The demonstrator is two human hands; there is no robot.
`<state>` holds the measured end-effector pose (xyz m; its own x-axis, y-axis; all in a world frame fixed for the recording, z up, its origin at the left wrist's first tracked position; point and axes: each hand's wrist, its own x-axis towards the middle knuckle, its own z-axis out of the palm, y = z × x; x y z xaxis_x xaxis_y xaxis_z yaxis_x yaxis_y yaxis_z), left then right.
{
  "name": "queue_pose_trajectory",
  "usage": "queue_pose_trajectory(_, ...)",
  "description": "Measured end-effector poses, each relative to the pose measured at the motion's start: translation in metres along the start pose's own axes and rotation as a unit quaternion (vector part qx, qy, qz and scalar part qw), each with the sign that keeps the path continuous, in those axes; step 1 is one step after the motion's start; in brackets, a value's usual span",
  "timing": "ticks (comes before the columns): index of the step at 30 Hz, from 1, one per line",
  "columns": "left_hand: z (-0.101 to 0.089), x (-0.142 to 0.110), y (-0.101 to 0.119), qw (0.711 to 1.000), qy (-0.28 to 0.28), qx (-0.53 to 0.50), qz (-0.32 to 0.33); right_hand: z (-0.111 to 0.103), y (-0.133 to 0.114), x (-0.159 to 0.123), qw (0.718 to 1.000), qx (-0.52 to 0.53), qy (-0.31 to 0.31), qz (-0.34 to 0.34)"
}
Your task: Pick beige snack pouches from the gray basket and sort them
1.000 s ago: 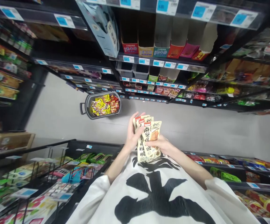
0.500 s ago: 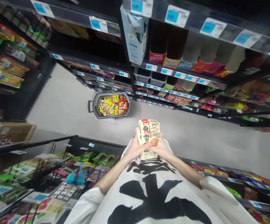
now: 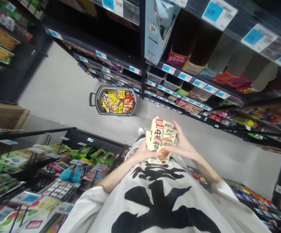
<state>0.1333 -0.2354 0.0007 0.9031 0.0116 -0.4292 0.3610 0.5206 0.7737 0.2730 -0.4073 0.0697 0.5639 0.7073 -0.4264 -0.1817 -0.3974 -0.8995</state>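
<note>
In front of my shirt I hold a small stack of cream-coloured snack packets (image 3: 158,137) with red labels and black printed characters. The packets overlap unevenly, fanned away from me. My left hand (image 3: 142,152) is closed around the stack's near left side, its thumb lying across the front. From the right, my right hand (image 3: 181,142) grips the packets, with its thumb over the front and its fingers along the far right edge. The fingers behind the stack are hidden.
A grey basket (image 3: 98,103) filled with yellow and red snack packets stands on the floor beyond my hands. Dark shelves with price tags run along the far side, with open display boxes (image 3: 176,60) on them. Behind the basket, to the left, sits a cardboard box (image 3: 6,116). Racks of bagged goods (image 3: 82,161) flank me.
The packets have shifted slightly right and fanned out more. My right hand has moved up along their right edge. My shoes have come into view, and the whole view has shifted.
</note>
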Motion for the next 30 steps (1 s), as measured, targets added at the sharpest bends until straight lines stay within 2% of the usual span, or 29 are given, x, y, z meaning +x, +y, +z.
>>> queue_pose_trajectory(2,0.011,0.015,0.006,1.000,-0.001,-0.013,0.007,-0.031,-0.032,0.023,0.991,-0.104,0.020,-0.081)
queue_pose_trajectory(3,0.017,0.023,0.010,1.000,0.005,-0.015,0.015,-0.044,-0.047,0.037,0.982,-0.152,0.005,-0.109)
queue_pose_trajectory(6,0.034,0.050,0.018,0.998,0.039,-0.010,0.041,-0.071,-0.073,0.086,0.951,-0.246,-0.098,-0.162)
queue_pose_trajectory(8,0.045,0.067,0.020,0.997,0.067,-0.016,0.039,-0.080,-0.074,0.114,0.926,-0.290,-0.186,-0.155)
queue_pose_trajectory(10,0.056,0.084,0.017,0.995,0.089,-0.034,0.024,-0.087,-0.068,0.129,0.901,-0.330,-0.251,-0.130)
queue_pose_trajectory(13,0.070,0.108,0.013,0.989,0.135,-0.055,0.003,-0.102,-0.062,0.133,0.868,-0.386,-0.288,-0.119)
queue_pose_trajectory(15,0.077,0.121,0.015,0.986,0.153,-0.063,0.000,-0.117,-0.067,0.137,0.858,-0.410,-0.291,-0.109)
queue_pose_trajectory(18,0.084,0.137,0.023,0.988,0.120,-0.093,0.007,-0.145,-0.085,0.160,0.856,-0.420,-0.293,-0.066)
queue_pose_trajectory(20,0.088,0.143,0.029,0.990,0.088,-0.108,0.012,-0.161,-0.100,0.181,0.840,-0.426,-0.333,-0.053)
queue_pose_trajectory(23,0.093,0.149,0.032,0.992,0.061,-0.108,0.007,-0.170,-0.115,0.207,0.790,-0.438,-0.427,-0.047)
queue_pose_trajectory(26,0.095,0.152,0.032,0.993,0.068,-0.099,0.003,-0.168,-0.118,0.218,0.746,-0.461,-0.478,-0.041)
queue_pose_trajectory(28,0.094,0.154,0.031,0.994,0.072,-0.086,0.008,-0.165,-0.113,0.221,0.740,-0.465,-0.485,-0.037)
queue_pose_trajectory(30,0.089,0.154,0.032,0.994,0.073,-0.080,0.012,-0.161,-0.102,0.223,0.760,-0.434,-0.483,-0.025)
